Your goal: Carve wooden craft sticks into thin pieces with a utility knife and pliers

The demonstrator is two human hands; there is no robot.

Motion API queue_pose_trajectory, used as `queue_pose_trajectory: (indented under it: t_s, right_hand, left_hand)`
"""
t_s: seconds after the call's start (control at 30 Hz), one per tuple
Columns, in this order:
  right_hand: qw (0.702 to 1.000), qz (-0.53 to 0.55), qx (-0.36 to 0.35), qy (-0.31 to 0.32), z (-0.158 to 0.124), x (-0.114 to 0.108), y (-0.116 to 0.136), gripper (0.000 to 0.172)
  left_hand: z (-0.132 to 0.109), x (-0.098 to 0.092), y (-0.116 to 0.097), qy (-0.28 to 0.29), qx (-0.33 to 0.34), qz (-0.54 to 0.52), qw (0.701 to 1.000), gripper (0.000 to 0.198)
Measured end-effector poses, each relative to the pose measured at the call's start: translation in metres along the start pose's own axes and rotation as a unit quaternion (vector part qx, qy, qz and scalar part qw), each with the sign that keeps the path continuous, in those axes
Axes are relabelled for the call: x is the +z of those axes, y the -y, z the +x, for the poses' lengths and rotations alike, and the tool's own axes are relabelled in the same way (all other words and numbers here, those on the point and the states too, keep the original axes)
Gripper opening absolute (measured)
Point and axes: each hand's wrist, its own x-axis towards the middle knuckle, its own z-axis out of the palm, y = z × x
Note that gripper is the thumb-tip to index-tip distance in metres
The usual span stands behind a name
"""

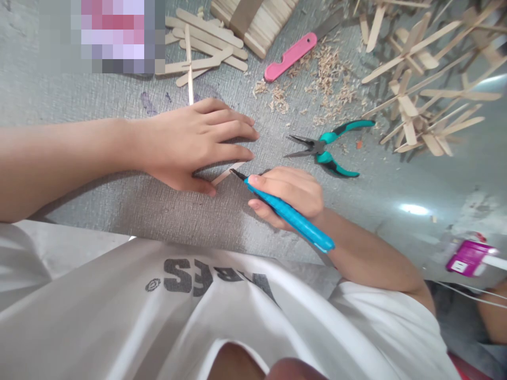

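My right hand [291,195] is closed round a blue craft knife [295,215]. The dark tip of the knife touches or hovers just over a thin wooden strip [225,176] on the grey textured surface [158,211]. My left hand [198,145] lies palm down with its fingers spread, and its thumb and index finger are beside that strip, with part of the strip hidden by the thumb. Behind the left hand a narrow wooden stick [189,63] points away, its near end reaching the hand. Teal-handled pliers [322,148] lie with jaws apart beyond the right hand.
Loose craft sticks [209,39] lie at the back left beside a banded bundle of sticks [257,21]. Near wood shavings [330,74] rests a pink-handled knife [291,55]. Joined stick pieces [415,97] cover the back right. A purple object [469,257] is at far right.
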Motion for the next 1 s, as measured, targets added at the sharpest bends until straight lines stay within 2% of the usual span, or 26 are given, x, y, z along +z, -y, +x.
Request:
queue_pose_trajectory:
  t_s: [0.5,0.8,1.0]
  right_hand:
    - [1.000,0.010,0.010,0.001,-0.0004,0.0008,-0.0001,0.033]
    - [1.000,0.009,0.010,0.012,-0.0004,0.0001,0.0012,0.036]
    - [1.000,-0.002,0.007,0.008,0.0015,0.0009,0.0009,0.025]
  left_hand:
    - [0.0004,0.0014,-0.0004,0.015,-0.005,0.012,1.000,0.065]
    - [0.0013,0.0010,-0.0005,-0.005,-0.006,-0.002,1.000,0.055]
    - [0.0016,0.0037,0.0005,-0.010,-0.004,-0.004,1.000,0.055]
